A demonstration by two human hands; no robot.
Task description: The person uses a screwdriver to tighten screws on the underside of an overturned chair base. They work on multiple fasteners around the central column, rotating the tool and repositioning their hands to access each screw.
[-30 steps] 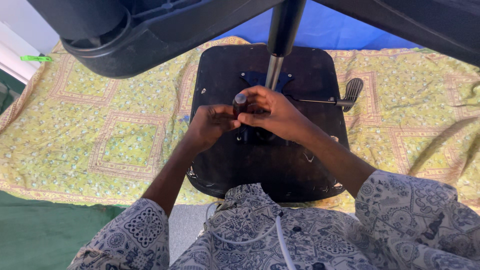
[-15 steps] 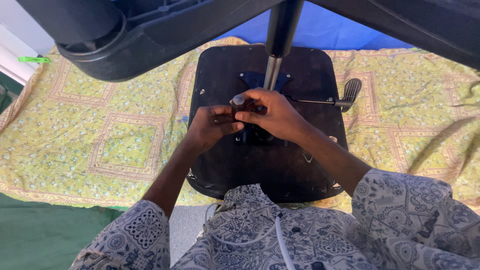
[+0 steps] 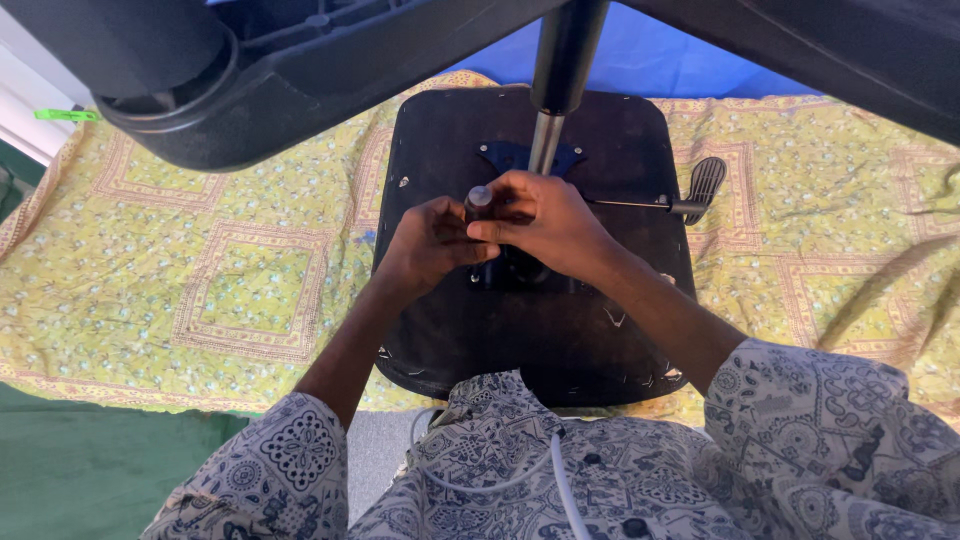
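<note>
Under my hands the chair seat underside [image 3: 530, 340] is matt black board, scuffed with pale chips. The gas-lift column [image 3: 546, 140] is smooth shiny metal, the lever paddle [image 3: 706, 184] ribbed black plastic, the yellow bedspread [image 3: 200, 260] soft printed cloth.

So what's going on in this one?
A person works on an upturned office chair lying on a yellow patterned cloth. Both hands, left hand and right hand, grip a small dark-handled tool over the chair's black seat underside, beside the metal column. The black wheel base looms overhead.
</note>
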